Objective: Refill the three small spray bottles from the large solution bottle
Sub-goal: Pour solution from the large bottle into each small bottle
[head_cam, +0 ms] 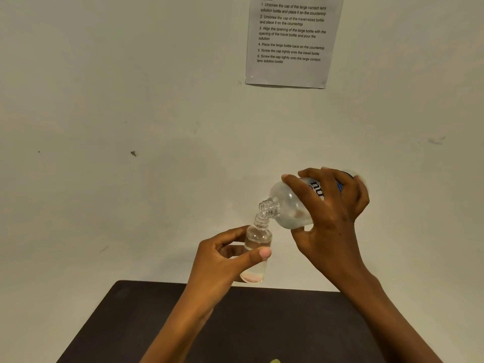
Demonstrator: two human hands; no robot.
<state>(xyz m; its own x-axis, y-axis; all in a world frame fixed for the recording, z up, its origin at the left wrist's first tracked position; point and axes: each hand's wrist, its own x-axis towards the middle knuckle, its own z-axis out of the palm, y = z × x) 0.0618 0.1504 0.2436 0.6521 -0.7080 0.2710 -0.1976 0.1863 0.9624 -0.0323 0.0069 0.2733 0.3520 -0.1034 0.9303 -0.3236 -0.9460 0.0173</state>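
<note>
My left hand (222,260) grips a small clear bottle (258,238) with no cap, held nearly upright above the far edge of the table. Clear liquid fills much of it. My right hand (330,213) wraps around the large clear solution bottle (290,203), which is uncapped and tipped down to the left. Its open mouth touches the small bottle's neck from above. The large bottle's label is mostly hidden under my fingers. No other small bottles or caps are visible.
A dark table (146,318) fills the lower part of the view against a pale wall. A printed instruction sheet (293,40) is taped to the wall above. A small yellow-green thing (275,361) peeks in at the bottom edge.
</note>
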